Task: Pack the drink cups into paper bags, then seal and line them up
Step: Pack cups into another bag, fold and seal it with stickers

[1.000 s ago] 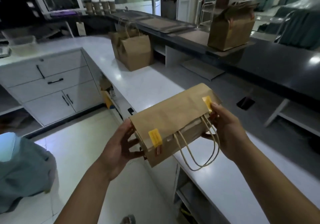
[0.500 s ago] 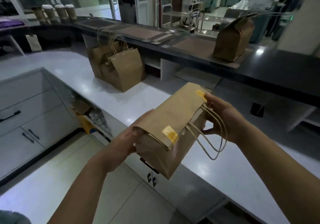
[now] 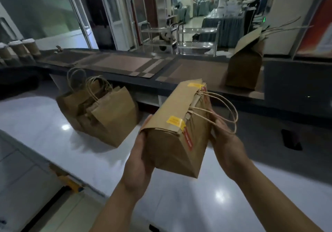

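sealed bag (image 3: 172,142): you hold it at centre frame, tilted, above the white tabletop (image 3: 53,124); yellow stickers (image 3: 175,121) tape its fold.
left hand (image 3: 138,161): your fingers wrap the bag's near end, thumb up its side.
right hand (image 3: 226,142): fingers fairly straight against the bag's right side, twine handles (image 3: 231,109) draped over them.
open bags (image 3: 107,116): left of centre, standing on the tabletop.
cups (image 3: 19,49): upper left edge.

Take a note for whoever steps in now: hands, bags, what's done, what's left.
Left hand grips the sealed bag from below; right hand presses flat on its handle side.
Two yellow stickers hold its folded top shut.
Other bags stand on the white counter; one more bag on the dark counter.
Left: set this one in line; cups at far left are unpacked.
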